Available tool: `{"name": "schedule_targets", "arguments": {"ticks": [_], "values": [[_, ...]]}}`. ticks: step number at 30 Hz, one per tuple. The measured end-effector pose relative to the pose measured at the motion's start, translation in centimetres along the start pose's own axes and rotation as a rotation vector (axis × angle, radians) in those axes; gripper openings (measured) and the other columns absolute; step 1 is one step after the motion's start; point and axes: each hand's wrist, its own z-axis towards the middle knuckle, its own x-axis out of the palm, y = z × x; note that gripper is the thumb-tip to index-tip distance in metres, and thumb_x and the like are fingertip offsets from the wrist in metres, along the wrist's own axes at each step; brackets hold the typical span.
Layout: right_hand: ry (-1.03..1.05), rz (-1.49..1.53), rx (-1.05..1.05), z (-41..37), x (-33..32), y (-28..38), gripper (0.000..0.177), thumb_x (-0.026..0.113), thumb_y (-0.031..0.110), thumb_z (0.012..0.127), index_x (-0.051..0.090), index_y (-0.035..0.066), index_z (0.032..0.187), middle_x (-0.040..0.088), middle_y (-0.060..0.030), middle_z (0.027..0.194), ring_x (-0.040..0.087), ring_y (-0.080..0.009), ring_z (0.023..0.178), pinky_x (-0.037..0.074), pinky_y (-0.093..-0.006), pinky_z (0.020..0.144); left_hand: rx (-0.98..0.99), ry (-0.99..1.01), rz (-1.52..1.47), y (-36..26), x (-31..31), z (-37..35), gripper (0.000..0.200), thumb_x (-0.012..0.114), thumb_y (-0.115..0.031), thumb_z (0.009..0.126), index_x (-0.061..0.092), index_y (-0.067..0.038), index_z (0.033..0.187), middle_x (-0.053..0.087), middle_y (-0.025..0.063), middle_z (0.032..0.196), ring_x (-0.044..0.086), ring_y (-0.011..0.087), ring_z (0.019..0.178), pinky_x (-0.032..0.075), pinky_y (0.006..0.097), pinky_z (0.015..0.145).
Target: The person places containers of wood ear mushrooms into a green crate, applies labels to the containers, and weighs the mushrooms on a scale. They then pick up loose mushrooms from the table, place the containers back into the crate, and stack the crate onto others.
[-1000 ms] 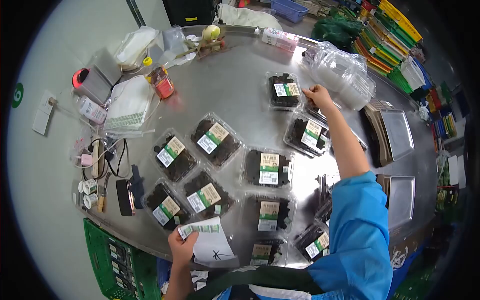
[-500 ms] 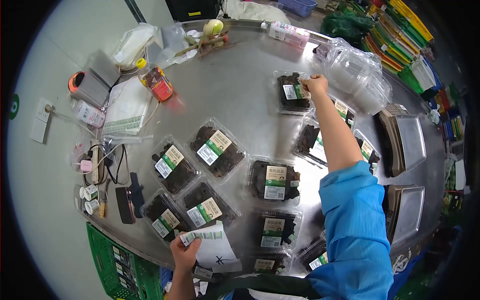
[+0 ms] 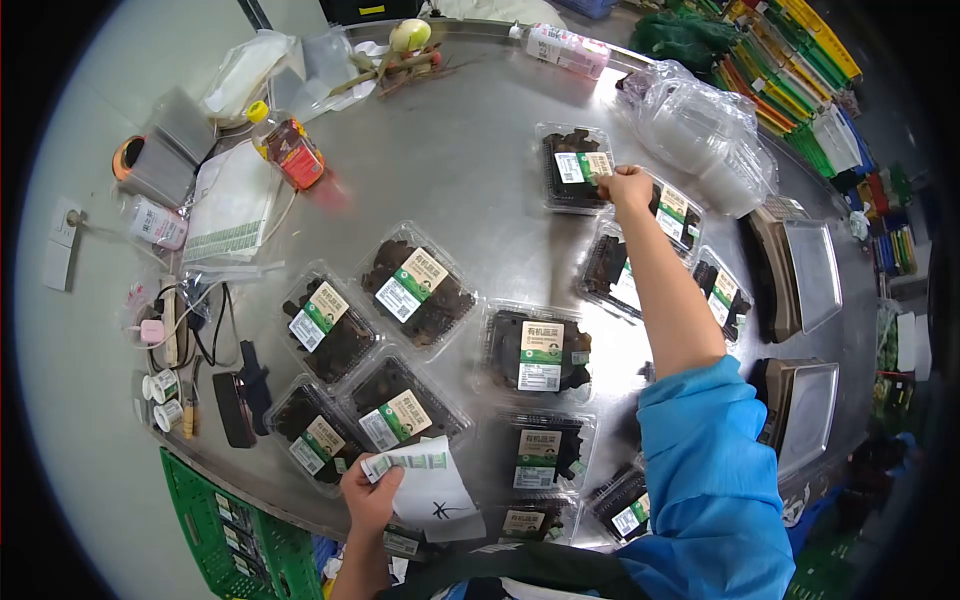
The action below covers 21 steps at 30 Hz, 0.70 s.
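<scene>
My left hand (image 3: 372, 497) is closed on a white label sheet (image 3: 437, 502) with a strip of small green-and-white stickers along its top edge and a dark handwritten mark. At the upper right, my right hand (image 3: 627, 188) is closed in a pinch at the lower right edge of a clear plastic box (image 3: 575, 140) of dark, leafy-looking food. Whatever lies between those fingertips is too small to make out. That box has a white, beige and green label (image 3: 583, 167). Beside my right forearm sits another labelled box (image 3: 607, 262), partly hidden by the arm.
Several similar boxes (image 3: 540, 350) stand across the metal table (image 3: 440, 150). Clear empty containers in plastic wrap (image 3: 705, 135) and stacked brown trays (image 3: 785, 275) lie to the right. Bottles (image 3: 290, 145), papers (image 3: 235, 205), cables and a phone (image 3: 234, 410) are at the left. A green crate (image 3: 195, 500) stands below.
My right hand has moved down along the box's right side, from beside its label to the label's lower right corner. My left hand keeps the sheet. The whole view has shifted slightly.
</scene>
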Motion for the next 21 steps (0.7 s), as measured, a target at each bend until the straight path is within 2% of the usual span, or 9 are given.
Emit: {"name": "schedule_targets", "arguments": {"ticks": [4, 10, 12, 13, 15, 16, 18, 19, 21], "values": [[-0.053, -0.012, 0.067, -1.9, 0.0, 0.1, 0.033, 0.072, -0.005, 0.057, 0.051, 0.001, 0.081, 0.06, -0.0088, 0.071, 0.056, -0.0144, 0.048, 0.048, -0.0244, 0.041, 0.022, 0.061, -0.016, 0.0, -0.2, -0.2, 0.014, 0.065, -0.007, 0.076, 0.055, 0.001, 0.081, 0.058, 0.0007, 0.073, 0.049, 0.0048, 0.064, 0.041, 0.0206, 0.059], [-0.121, -0.117, 0.067, -1.5, 1.1, -0.8, 0.032, 0.073, -0.004, 0.057, 0.053, 0.001, 0.081, 0.061, -0.0091, 0.072, 0.058, -0.0149, 0.05, 0.049, -0.0241, 0.042, -0.005, 0.008, -0.056, -0.2, -1.0, -0.6, 0.014, 0.065, -0.007, 0.076, 0.055, 0.001, 0.08, 0.057, 0.0003, 0.073, 0.049, 0.0046, 0.065, 0.041, 0.0205, 0.059], [-0.069, -0.265, 0.079, -1.2, 1.0, -1.0, 0.036, 0.074, 0.009, 0.059, 0.055, 0.004, 0.088, 0.064, -0.0125, 0.082, 0.065, -0.0202, 0.068, 0.051, -0.0284, 0.065, -0.005, 0.002, -0.056, 0.0, -1.1, -0.8, 0.014, 0.065, -0.007, 0.075, 0.055, 0.001, 0.08, 0.057, 0.0004, 0.073, 0.049, 0.0046, 0.065, 0.041, 0.0205, 0.059], [-0.068, -0.267, 0.077, -0.9, 0.8, -1.0, 0.036, 0.074, 0.009, 0.059, 0.055, 0.004, 0.088, 0.064, -0.0125, 0.082, 0.065, -0.0202, 0.068, 0.051, -0.0284, 0.065, -0.004, 0.0, -0.054, 0.0, -1.2, -0.8, 0.014, 0.065, -0.007, 0.075, 0.055, 0.001, 0.08, 0.057, 0.0005, 0.072, 0.05, 0.0046, 0.065, 0.041, 0.0205, 0.058], [-0.009, -0.544, -0.027, -0.7, 0.8, -0.9, 0.043, 0.076, 0.016, 0.058, 0.055, 0.003, 0.094, 0.062, -0.0156, 0.093, 0.062, -0.0243, 0.088, 0.048, -0.0317, 0.078, 0.003, -0.001, -0.059, 0.3, -1.3, -0.9, 0.013, 0.065, -0.007, 0.075, 0.055, 0.0, 0.08, 0.057, 0.0005, 0.072, 0.05, 0.0046, 0.065, 0.041, 0.0205, 0.059], [-0.007, -0.546, -0.03, -0.7, 0.7, -0.9, 0.043, 0.076, 0.016, 0.058, 0.055, 0.003, 0.094, 0.062, -0.0156, 0.093, 0.062, -0.0243, 0.088, 0.048, -0.0317, 0.078, 0.011, -0.001, -0.062, 0.3, -1.4, -1.0, 0.013, 0.065, -0.006, 0.075, 0.055, 0.0, 0.08, 0.057, 0.0005, 0.072, 0.05, 0.0046, 0.065, 0.041, 0.0206, 0.059], [-0.033, -0.769, -0.051, -2.5, -0.1, 0.1, 0.046, 0.08, 0.025, 0.057, 0.056, 0.0, 0.088, 0.063, -0.0128, 0.079, 0.063, -0.0206, 0.069, 0.049, -0.031, 0.068, 0.022, -0.002, -0.073, 0.1, -1.4, -1.1, 0.012, 0.064, -0.005, 0.075, 0.055, 0.0, 0.08, 0.057, 0.0004, 0.072, 0.049, 0.0045, 0.064, 0.041, 0.0205, 0.058], [-0.027, -0.769, -0.057, -2.8, -0.4, 0.0, 0.046, 0.08, 0.025, 0.057, 0.056, 0.0, 0.088, 0.063, -0.0128, 0.079, 0.063, -0.0206, 0.069, 0.049, -0.031, 0.068, 0.033, -0.005, -0.081, -0.1, -1.3, -1.1, 0.011, 0.064, -0.004, 0.075, 0.055, 0.0, 0.079, 0.057, 0.0003, 0.072, 0.049, 0.0044, 0.064, 0.041, 0.0203, 0.058], [-0.049, -0.685, -0.147, -2.7, -1.1, -1.0, 0.057, 0.081, 0.033, 0.054, 0.055, 0.0, 0.092, 0.062, -0.0152, 0.086, 0.062, -0.0236, 0.08, 0.046, -0.0337, 0.074, 0.033, 0.0, -0.042, -1.0, -1.3, -1.1, 0.008, 0.062, -0.001, 0.074, 0.056, 0.001, 0.078, 0.057, -0.0001, 0.071, 0.049, 0.0042, 0.063, 0.041, 0.0199, 0.057]]}}
